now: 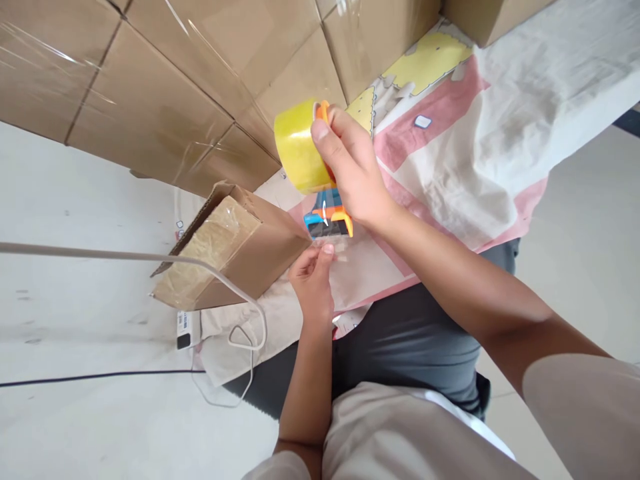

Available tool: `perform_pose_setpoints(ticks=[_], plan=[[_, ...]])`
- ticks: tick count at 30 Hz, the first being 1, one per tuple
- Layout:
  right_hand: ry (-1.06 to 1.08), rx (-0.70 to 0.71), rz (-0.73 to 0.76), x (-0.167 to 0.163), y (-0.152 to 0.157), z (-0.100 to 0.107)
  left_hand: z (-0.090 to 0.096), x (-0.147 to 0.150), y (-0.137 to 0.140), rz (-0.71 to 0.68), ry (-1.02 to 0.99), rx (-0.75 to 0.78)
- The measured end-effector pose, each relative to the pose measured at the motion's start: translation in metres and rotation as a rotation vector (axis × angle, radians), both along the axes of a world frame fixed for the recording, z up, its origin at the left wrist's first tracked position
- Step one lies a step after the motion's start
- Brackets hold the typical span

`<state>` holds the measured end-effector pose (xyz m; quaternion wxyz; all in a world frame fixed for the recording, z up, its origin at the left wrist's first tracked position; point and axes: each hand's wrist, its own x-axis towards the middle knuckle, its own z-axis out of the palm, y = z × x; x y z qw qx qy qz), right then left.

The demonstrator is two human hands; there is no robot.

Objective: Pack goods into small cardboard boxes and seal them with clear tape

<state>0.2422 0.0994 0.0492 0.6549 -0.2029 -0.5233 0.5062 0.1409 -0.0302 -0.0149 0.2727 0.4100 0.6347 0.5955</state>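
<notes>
From over here I see a loose, pale beige-grey shirt (380,433), creased in front. Short, wide sleeves (580,413) sit at either side of the shirt, and dark grey trousers (410,333) show just beyond it.

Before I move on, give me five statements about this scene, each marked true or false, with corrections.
1. The right grip holds a yellow tape roll. True.
2. The small carton is right of the roll in view. False: the small carton is at lower left.
3. A pale cable crosses in front of the carton. True.
4. The cloth is plain black. False: the cloth has white, pink and yellow areas.
5. The left grip is below the roll in view. True.
</notes>
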Motion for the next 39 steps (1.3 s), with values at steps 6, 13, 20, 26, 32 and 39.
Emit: perform_pose_setpoints(ticks=[6,13,20,26,32,39], plan=[[0.091,-0.035,0.097,0.000,0.000,0.001,-0.001,0.000,0.003,-0.058,-0.062,0.014],[0.067,-0.100,0.073,-0.004,0.004,-0.001,0.000,0.000,0.003,-0.055,0.022,0.038],[0.133,-0.220,0.158,-0.008,-0.002,0.002,-0.001,-0.001,0.001,-0.051,0.053,0.044],[0.076,-0.265,0.213,-0.008,-0.004,0.005,-0.002,-0.003,-0.001,-0.046,0.062,0.083],[0.106,-0.206,0.195,-0.008,-0.009,0.008,-0.003,-0.004,-0.002,-0.034,0.082,0.114],[0.157,-0.226,0.220,-0.013,-0.008,0.004,-0.012,-0.003,0.002,-0.010,0.113,0.108]])
